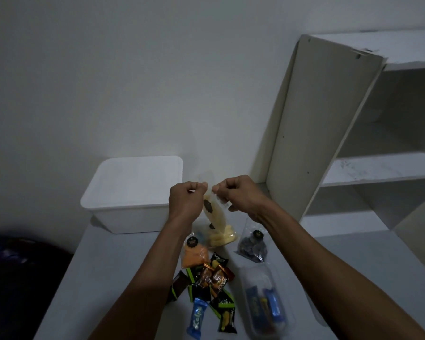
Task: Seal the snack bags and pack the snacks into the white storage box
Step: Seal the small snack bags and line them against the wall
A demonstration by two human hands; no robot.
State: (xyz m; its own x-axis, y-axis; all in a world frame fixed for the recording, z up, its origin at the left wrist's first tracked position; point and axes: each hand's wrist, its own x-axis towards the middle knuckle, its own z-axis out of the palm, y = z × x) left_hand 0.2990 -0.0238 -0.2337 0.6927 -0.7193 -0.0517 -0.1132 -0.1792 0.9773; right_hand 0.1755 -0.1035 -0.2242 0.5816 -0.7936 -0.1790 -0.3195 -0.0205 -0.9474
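Observation:
I hold a clear bag of pale yellow snacks [216,218] up above the table, with a round dark label on its front. My left hand [185,196] pinches the bag's top edge on the left and my right hand [239,192] pinches it on the right. The white storage box [133,192] stands behind and to the left, its lid on. Under the held bag lie another bag of yellow snacks [222,238], a bag of orange snacks [194,253] and a bag of dark snacks [252,246].
Small wrapped sweets [211,278] and a blue Kalpa bar [196,315] are scattered on the white table [108,278]. A clear plastic tray [263,305] holds blue bars at the right. A white shelf unit [329,133] rises at the back right.

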